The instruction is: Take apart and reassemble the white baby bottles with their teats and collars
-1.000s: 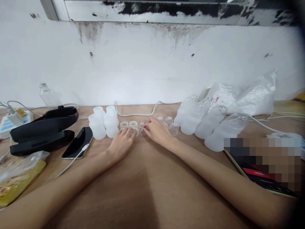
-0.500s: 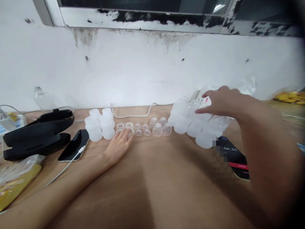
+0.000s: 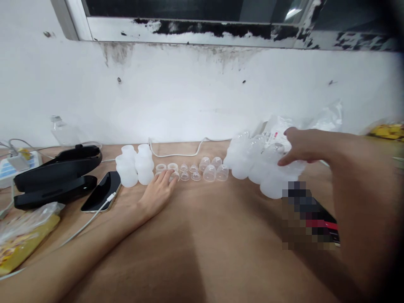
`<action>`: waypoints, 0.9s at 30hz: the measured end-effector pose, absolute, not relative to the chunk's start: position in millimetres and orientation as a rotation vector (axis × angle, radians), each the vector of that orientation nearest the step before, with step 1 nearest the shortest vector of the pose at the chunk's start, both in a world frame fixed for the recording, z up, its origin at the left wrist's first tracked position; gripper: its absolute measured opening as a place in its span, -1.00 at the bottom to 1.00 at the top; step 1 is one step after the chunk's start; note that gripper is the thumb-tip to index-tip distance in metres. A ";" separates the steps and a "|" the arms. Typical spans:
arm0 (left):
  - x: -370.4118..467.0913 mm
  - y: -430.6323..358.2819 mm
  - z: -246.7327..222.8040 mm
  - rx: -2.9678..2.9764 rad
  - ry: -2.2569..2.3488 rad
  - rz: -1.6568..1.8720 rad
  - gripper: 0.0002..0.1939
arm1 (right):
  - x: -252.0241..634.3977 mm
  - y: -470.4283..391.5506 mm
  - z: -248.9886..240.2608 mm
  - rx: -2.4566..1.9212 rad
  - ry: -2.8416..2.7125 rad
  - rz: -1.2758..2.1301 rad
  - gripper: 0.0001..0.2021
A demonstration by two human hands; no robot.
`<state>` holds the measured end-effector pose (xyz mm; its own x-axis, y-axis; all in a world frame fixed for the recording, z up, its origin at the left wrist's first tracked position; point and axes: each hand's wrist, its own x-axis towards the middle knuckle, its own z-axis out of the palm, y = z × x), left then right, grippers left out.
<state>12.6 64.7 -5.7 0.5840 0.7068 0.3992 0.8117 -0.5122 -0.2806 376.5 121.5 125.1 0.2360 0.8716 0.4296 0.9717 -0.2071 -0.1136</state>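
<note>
My left hand [image 3: 159, 187] lies on the table with its fingers spread, the tips over the nearer translucent rings; two farther rings [image 3: 172, 166] show beyond them. Just right of these stand small clear nipple-shaped pieces [image 3: 195, 176] and larger clear domes [image 3: 210, 173]. White frosted bottles [image 3: 128, 170] stand together to the left. At the right is a cluster of frosted bottles [image 3: 241, 158] with clear tops. My right hand [image 3: 295, 145] reaches over that cluster's right side, thumb and fingers apart, near a clear-topped bottle [image 3: 276, 158]; no grip on it is visible.
A black phone [image 3: 102, 191] with a white cable, a black headset-like device [image 3: 59, 172] and a yellow bag [image 3: 30, 235] occupy the left. Clear plastic packaging [image 3: 326, 120] lies behind my right hand. Another phone [image 3: 318, 216], partly pixelated, is nearer the front. A white wall stands behind.
My right hand has moved right and slightly down, away from the labelled packaging and over the right-hand bottles. My left hand remains at the rings. The view has shifted slightly.
</note>
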 end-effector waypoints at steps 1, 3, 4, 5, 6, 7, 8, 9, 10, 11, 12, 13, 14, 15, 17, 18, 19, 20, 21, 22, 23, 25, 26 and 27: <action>13.2 62.1 -2.9 -2.378 -1.219 -0.364 -0.69 | 367.6 111.4 130.9 -2.299 -1.741 -0.288 -0.55; 16.5 53.1 5.5 -2.404 -1.208 -0.521 -0.67 | 342.6 87.1 140.8 -2.292 -1.919 -0.164 -0.56; 19.2 46.9 11.1 -2.436 -1.192 -0.637 -0.64 | 327.4 74.8 144.4 -2.192 -2.001 -0.134 -0.54; 22.5 39.9 17.5 -2.474 -1.182 -0.753 -0.59 | 311.3 63.9 147.0 -2.058 -2.122 -0.035 -0.51; 26.3 32.7 24.4 -2.525 -1.187 -0.827 -0.51 | 295.2 55.1 148.0 -1.894 -2.244 0.097 -0.50; 30.1 25.5 31.5 -2.557 -1.217 -0.882 -0.41 | 279.9 48.9 147.5 -1.701 -2.352 0.238 -0.56; 33.7 18.8 38.6 -2.588 -1.274 -0.895 -0.32 | 266.2 45.1 145.2 -1.501 -2.463 0.392 -0.62; 36.7 12.8 45.3 -2.645 -1.338 -0.844 -0.30 | 254.3 43.6 141.0 -1.333 -2.524 0.502 -0.66; 38.7 7.5 51.2 -2.701 -1.407 -0.749 -0.36 | 244.5 43.4 135.2 -1.218 -2.566 0.580 -0.68; 39.6 3.0 56.1 -2.744 -1.450 -0.642 -0.45 | 236.7 43.9 127.8 -1.161 -2.600 0.643 -0.67; 39.2 -0.9 59.5 -2.779 -1.463 -0.531 -0.54 | 230.8 44.2 119.0 -1.160 -2.626 0.713 -0.65; 37.6 -4.3 61.3 -2.797 -1.449 -0.440 -0.61 | 226.4 43.5 109.3 -1.199 -2.642 0.791 -0.62; 35.0 -7.6 61.4 -2.810 -1.412 -0.367 -0.65 | 223.4 41.5 98.9 -1.257 -2.648 0.884 -0.60; 31.5 -10.8 60.0 -2.828 -1.362 -0.300 -0.66 | 221.7 38.0 88.4 -1.304 -2.646 0.984 -0.60; 23.6 -17.6 53.6 -2.881 -1.240 -0.189 -0.63 | 220.9 27.2 69.1 -1.314 -2.605 1.043 -0.62; 20.1 -21.3 49.9 -2.909 -1.173 -0.152 -0.61 | 221.6 20.6 61.3 -1.304 -2.570 1.055 -0.63; 17.4 -25.2 46.6 -2.924 -1.105 -0.142 -0.58 | 222.5 13.8 55.2 -1.298 -2.537 1.074 -0.64; 15.8 -29.0 44.3 -2.922 -1.048 -0.157 -0.56 | 223.6 7.1 51.0 -1.291 -2.503 1.097 -0.64; 15.4 -32.6 43.4 -2.903 -0.999 -0.184 -0.54 | 224.3 0.9 48.6 -1.285 -2.473 1.122 -0.65; 16.1 -35.8 44.2 -2.877 -0.964 -0.206 -0.54 | 224.6 -4.5 47.7 -1.275 -2.448 1.144 -0.65; 17.6 -38.5 46.6 -2.850 -0.941 -0.220 -0.55 | 224.5 -9.2 48.0 -1.262 -2.427 1.157 -0.66; 20.1 -41.9 54.3 -2.824 -0.903 -0.210 -0.57 | 224.3 -15.7 51.0 -1.231 -2.405 1.178 -0.68; 19.6 -42.5 58.5 -2.826 -0.892 -0.202 -0.58 | 225.3 -17.3 53.0 -1.211 -2.411 1.187 -0.68; 17.0 -42.4 61.9 -2.835 -0.889 -0.203 -0.58 | 227.9 -17.6 55.1 -1.186 -2.428 1.172 -0.69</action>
